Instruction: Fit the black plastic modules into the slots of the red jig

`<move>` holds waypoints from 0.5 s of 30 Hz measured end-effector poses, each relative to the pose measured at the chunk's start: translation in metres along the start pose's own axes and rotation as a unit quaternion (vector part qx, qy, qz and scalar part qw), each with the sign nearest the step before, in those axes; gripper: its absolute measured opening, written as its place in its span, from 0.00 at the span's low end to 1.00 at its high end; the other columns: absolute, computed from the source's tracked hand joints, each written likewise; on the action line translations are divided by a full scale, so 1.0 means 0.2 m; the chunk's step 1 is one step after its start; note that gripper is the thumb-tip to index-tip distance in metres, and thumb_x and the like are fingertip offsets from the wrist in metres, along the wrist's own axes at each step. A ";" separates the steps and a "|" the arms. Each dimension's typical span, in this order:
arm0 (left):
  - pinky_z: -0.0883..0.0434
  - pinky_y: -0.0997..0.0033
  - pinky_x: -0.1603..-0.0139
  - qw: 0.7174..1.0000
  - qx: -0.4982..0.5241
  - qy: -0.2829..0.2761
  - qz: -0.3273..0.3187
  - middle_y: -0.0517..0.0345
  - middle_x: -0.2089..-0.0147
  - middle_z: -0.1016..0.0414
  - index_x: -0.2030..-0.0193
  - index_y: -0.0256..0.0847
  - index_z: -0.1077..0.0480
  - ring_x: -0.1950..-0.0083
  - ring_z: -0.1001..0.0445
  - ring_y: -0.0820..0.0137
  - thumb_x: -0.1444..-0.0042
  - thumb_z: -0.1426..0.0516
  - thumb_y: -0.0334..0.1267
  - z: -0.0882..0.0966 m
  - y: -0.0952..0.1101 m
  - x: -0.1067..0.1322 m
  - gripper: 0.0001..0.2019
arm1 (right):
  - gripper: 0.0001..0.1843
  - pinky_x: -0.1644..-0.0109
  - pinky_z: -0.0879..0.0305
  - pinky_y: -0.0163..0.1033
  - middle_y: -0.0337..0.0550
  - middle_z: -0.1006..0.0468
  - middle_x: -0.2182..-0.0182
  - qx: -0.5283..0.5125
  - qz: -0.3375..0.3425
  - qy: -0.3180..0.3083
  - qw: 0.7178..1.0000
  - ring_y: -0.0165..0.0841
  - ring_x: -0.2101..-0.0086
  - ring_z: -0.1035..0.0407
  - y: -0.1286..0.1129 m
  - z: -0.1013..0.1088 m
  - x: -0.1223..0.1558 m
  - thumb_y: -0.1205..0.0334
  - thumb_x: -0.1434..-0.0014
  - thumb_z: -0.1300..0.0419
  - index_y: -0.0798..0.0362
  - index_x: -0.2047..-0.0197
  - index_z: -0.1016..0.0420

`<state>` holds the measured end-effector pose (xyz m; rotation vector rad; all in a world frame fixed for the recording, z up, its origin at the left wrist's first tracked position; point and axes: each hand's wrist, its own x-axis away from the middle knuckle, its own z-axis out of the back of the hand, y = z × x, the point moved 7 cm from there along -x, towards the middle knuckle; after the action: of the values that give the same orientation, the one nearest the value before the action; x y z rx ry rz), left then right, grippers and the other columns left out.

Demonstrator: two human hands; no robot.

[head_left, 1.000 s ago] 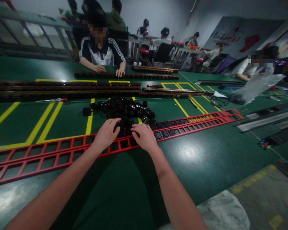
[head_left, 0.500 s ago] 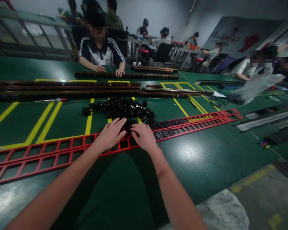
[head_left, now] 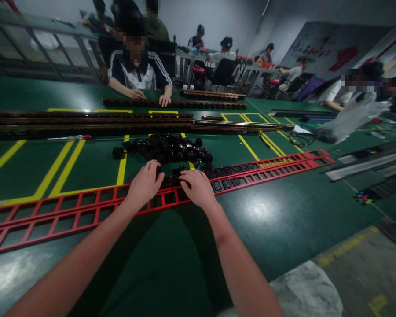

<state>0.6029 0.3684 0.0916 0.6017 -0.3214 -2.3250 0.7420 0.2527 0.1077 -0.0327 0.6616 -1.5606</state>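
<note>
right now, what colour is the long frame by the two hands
The long frame is red; it shows best in the head view.

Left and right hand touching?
Apart. The head view shows a plain gap between the left hand and right hand, with black parts visible in it.

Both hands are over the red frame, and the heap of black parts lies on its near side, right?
Not quite: the head view shows the heap of black parts on the far side of the red frame. The left hand and right hand are over it.
</note>
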 end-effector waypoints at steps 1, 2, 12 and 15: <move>0.26 0.52 0.43 1.000 0.008 -0.008 -0.003 0.46 0.40 0.32 0.39 0.44 0.36 0.43 0.27 0.54 0.33 0.51 0.43 -0.01 0.00 0.00 0.18 | 0.11 0.38 0.38 0.49 0.41 0.19 0.47 0.000 0.001 0.000 1.000 0.36 0.46 0.28 0.00 0.00 0.00 0.66 0.34 0.42 0.47 0.52 0.20; 0.26 0.53 0.44 1.000 0.007 -0.013 -0.003 0.46 0.39 0.34 0.37 0.44 0.36 0.43 0.27 0.55 0.32 0.52 0.43 -0.01 0.00 -0.01 0.19 | 0.11 0.38 0.38 0.49 0.41 0.19 0.47 0.000 0.002 -0.001 1.000 0.36 0.46 0.28 0.00 0.00 0.00 0.66 0.34 0.42 0.47 0.52 0.20; 0.25 0.55 0.42 0.993 0.086 0.071 0.043 0.45 0.40 0.40 0.50 0.42 0.34 0.43 0.27 0.58 0.38 0.45 0.37 0.08 -0.02 0.00 0.11 | 0.11 0.37 0.38 0.48 0.40 0.19 0.46 0.001 0.002 0.001 1.000 0.36 0.45 0.28 0.00 0.00 0.00 0.66 0.33 0.42 0.48 0.52 0.20; 0.25 0.59 0.45 0.986 0.121 0.105 0.041 0.49 0.46 0.37 0.55 0.43 0.35 0.45 0.29 0.61 0.41 0.45 0.33 0.12 -0.04 0.00 0.08 | 0.11 0.37 0.39 0.48 0.40 0.19 0.47 -0.003 0.005 0.003 1.000 0.36 0.45 0.28 0.00 0.00 0.00 0.66 0.33 0.42 0.48 0.52 0.20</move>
<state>0.5866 0.3766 0.1083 0.9279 -0.5220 -2.1366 0.7422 0.2527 0.1073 -0.0283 0.6706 -1.5488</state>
